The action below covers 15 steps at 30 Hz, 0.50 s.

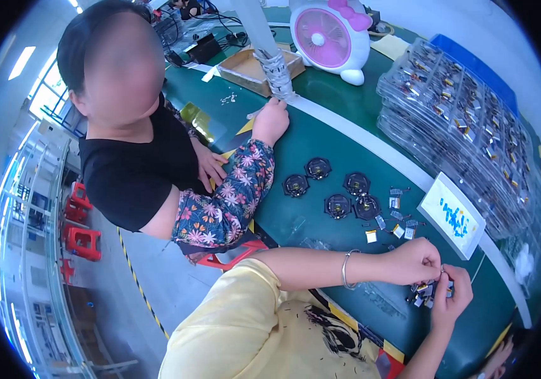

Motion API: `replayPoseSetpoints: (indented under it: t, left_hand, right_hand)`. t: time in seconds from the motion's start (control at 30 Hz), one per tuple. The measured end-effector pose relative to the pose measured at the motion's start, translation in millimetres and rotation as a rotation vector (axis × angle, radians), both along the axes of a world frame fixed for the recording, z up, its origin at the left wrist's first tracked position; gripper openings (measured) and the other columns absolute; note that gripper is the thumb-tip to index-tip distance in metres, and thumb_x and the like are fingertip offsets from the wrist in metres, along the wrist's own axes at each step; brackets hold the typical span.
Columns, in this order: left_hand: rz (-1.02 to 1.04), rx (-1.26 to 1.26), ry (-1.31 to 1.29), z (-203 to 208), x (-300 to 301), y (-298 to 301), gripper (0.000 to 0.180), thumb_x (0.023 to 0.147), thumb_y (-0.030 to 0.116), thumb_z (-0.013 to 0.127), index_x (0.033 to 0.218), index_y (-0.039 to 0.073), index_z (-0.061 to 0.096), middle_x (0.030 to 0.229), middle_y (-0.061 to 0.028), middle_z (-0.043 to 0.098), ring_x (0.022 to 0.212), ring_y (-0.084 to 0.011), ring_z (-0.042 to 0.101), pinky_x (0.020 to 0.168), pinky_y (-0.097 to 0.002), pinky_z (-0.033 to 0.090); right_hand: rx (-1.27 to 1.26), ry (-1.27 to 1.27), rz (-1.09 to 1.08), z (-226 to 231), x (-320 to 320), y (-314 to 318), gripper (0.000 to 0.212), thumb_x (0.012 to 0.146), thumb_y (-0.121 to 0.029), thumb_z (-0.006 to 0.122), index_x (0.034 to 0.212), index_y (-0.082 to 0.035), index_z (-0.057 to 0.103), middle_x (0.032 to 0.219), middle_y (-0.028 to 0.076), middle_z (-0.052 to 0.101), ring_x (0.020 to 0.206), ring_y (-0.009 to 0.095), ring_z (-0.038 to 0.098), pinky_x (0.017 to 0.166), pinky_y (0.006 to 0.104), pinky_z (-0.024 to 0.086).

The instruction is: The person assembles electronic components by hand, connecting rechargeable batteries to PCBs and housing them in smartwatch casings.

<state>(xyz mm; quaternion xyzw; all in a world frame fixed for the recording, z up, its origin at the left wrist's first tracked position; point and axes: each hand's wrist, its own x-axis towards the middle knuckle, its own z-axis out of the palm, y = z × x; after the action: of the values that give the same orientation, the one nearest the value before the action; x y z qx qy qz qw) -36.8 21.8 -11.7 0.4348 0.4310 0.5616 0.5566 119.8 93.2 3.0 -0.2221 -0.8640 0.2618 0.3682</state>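
Discs (336, 205) btwn co-worker (220, 208) & trays (466, 120)

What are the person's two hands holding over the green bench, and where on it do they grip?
Both the left hand and right hand pinch a small component between fingertips, above a cluster of small parts. Which part of it is gripped cannot be told.

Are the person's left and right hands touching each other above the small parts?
Touching: the head view shows left hand fingertips meeting right hand over the small parts.
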Motion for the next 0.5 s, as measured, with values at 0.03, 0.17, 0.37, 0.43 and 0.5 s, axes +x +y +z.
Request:
replayPoseSetpoints:
  t: [0.03, 0.17, 0.37, 0.43, 0.5]
  left_hand:
    - [-0.021, -0.031, -0.039, 1, -1, 0, 0.014, 0.085, 0.008, 0.060, 0.073, 0.000, 0.060, 0.061, -0.0007, 0.057, 0.052, -0.0041, 0.051, 0.043, -0.0207, 0.038]
    - [-0.004, -0.047, -0.024, 2, -1, 0, 0.015, 0.085, 0.009, 0.060, 0.073, -0.001, 0.060, 0.061, -0.0009, 0.057, 0.050, -0.0045, 0.051, 0.042, -0.0207, 0.037]
    - [0.026, 0.083, 0.088, -10, 9, 8, 0.015, 0.085, 0.008, 0.061, 0.074, -0.001, 0.059, 0.061, -0.0015, 0.057, 0.054, -0.0044, 0.052, 0.047, -0.0207, 0.040]
    - [0.012, 0.057, 0.081, -9, 10, 7, 0.014, 0.085, 0.006, 0.060, 0.073, -0.002, 0.059, 0.063, -0.0023, 0.058, 0.056, -0.0044, 0.053, 0.049, -0.0212, 0.041]
    - [0.014, 0.070, 0.196, -9, 5, 5, 0.013, 0.087, 0.008, 0.059, 0.078, -0.001, 0.061, 0.064, -0.0008, 0.057, 0.060, -0.0035, 0.052, 0.051, -0.0210, 0.041]
  right_hand:
    - [0.023, 0.029, -0.053, 1, -2, -4, 0.009, 0.074, 0.004, 0.060, 0.082, 0.001, 0.060, 0.074, 0.012, 0.059, 0.065, 0.026, 0.058, 0.060, 0.0322, 0.045]
    - [0.117, 0.042, -0.025, 3, 0, -3, 0.010, 0.072, 0.005, 0.062, 0.081, 0.001, 0.059, 0.074, 0.012, 0.060, 0.065, 0.026, 0.058, 0.059, 0.0322, 0.045]
    - [0.059, -0.039, -0.050, 7, 5, -4, 0.011, 0.069, 0.005, 0.062, 0.078, -0.001, 0.058, 0.072, 0.012, 0.058, 0.064, 0.027, 0.058, 0.058, 0.0347, 0.045]
    - [0.134, -0.042, -0.043, 6, 4, -1, 0.011, 0.068, 0.004, 0.062, 0.075, -0.002, 0.056, 0.067, 0.011, 0.055, 0.060, 0.027, 0.055, 0.055, 0.0357, 0.043]
    - [0.094, -0.095, -0.064, 3, 3, 1, 0.008, 0.068, 0.001, 0.059, 0.072, -0.002, 0.053, 0.064, 0.010, 0.050, 0.055, 0.024, 0.051, 0.052, 0.0322, 0.040]
